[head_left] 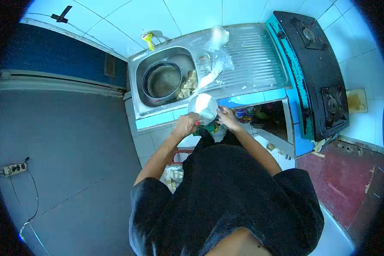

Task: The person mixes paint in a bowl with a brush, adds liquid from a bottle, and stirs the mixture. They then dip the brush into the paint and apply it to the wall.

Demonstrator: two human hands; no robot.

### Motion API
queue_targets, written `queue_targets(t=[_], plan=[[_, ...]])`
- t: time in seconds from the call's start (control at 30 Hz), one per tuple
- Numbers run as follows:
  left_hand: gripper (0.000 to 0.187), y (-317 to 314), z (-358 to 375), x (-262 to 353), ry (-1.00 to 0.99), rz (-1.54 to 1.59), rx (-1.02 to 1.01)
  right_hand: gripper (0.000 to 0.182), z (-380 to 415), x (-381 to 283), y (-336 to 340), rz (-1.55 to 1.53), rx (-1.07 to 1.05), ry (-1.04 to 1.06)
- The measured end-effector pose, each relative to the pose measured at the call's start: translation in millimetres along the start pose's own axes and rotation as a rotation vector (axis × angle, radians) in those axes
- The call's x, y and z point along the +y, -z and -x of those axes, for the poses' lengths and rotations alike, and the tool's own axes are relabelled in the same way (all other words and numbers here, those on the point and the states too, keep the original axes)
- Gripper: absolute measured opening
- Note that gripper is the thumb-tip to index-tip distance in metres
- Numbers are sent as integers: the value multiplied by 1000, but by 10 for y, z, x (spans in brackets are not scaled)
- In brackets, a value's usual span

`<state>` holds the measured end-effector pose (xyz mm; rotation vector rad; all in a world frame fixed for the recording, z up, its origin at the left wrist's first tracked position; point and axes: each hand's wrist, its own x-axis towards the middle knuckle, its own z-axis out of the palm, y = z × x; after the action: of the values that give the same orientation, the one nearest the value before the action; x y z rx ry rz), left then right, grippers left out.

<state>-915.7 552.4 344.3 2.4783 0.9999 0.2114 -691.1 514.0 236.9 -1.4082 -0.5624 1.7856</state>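
Head view, read left to right from my remote station: a grey panel [64,141] fills the margin, a power strip [15,169] near its outer edge. The steel sink [135,89] holds a dark-rimmed round pan [161,70], with pale pieces [187,85] heaped just beside it; the basin walls presumably serve to contain both. The left hand [187,123] is closed, fingers curled on the left side of a pale round vessel [210,115], which is held between both hands at the counter's front edge. A clear plastic bag [224,62] slumps behind it, perhaps laid there for reach. The right hand [228,118] is bent closed on the vessel's opposite side (whether on a handle, I cannot tell); gripping from two sides likely keeps it steady. The ridged drainboard [258,62] bears white specks. Farther right stand a black-topped stove [322,70] and, nearer the wearer, a red board [343,181]; pale wall tiles [200,15] back the room.
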Motion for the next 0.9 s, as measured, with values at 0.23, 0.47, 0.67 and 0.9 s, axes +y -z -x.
queue_targets(t=[0.23, 0.47, 0.67, 0.9], plan=[[31, 0, -42, 147, 562, 292, 432, 59, 47, -28, -53, -5, 55, -17], [32, -754, -191, 86, 1040, 1270, 864, 57, -67, 100, 36, 56, 49, -8], [29, -774, -224, 183, 1036, 1302, 771, 59, 8, -3, -39, 59, 61, -30], [35, -503, -182, 43, 914, 1053, 505, 58, -12, 13, 4, 46, 42, -40]])
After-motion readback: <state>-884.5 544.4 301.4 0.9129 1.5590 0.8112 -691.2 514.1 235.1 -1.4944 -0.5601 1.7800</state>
